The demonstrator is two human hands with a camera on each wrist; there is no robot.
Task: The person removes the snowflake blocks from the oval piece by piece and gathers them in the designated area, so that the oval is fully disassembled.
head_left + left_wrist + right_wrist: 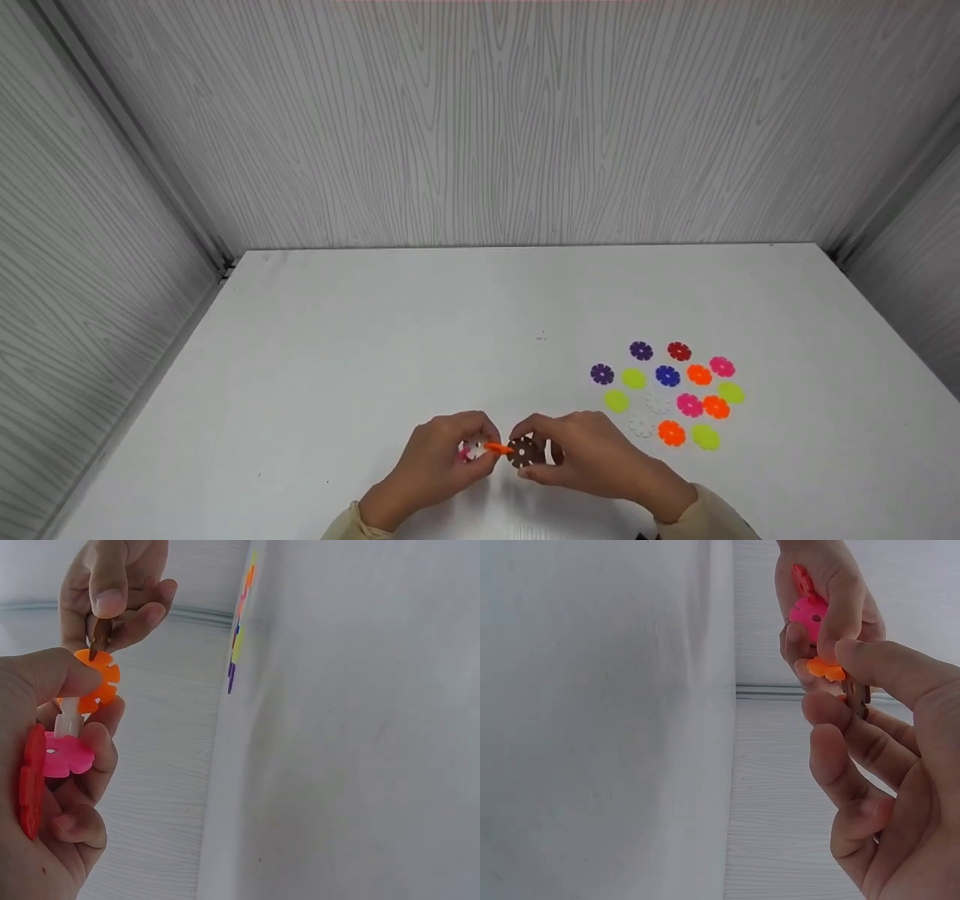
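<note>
My left hand (450,454) grips a short chain of notched plastic discs. In the left wrist view the chain runs from a red disc (31,781) against the palm, through a pink disc (67,755) and a white disc (69,720), to an orange disc (105,682) pinched under the thumb. Between thumb and fingers, my right hand (592,454) pinches a brown notched disc (521,452). The brown disc's edge meets the orange one; whether their slots are fully interlocked I cannot tell. In the right wrist view, fingers partly cover the brown disc (856,694).
Several loose notched discs lie flat on the white table (375,337), right of my hands. Among them are a purple disc (602,374), a blue disc (667,376), a dark red disc (679,351) and a yellow-green disc (706,437). A wood-grain panel (480,127) stands behind.
</note>
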